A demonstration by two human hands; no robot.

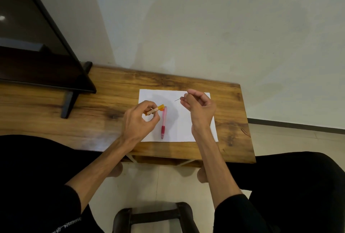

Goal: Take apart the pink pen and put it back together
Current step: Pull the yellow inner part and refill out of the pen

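While the slim pink plastic pen (pixel 163 121) lies untouched on white paper (pixel 188 128), I hold other parts.

Left hand (pixel 140 120) pinches an orange piece (pixel 155 110); right hand (pixel 199 106) pinches a thin rod (pixel 178 99), which I judge could slip or bend.

paper sheet (pixel 186 130) on table (pixel 74 105) under both hands | pen (pixel 163 122) on sheet between left hand (pixel 140 120) and right hand (pixel 200 107), nearer left | monitor (pixel 37 45) on table, well left of left hand
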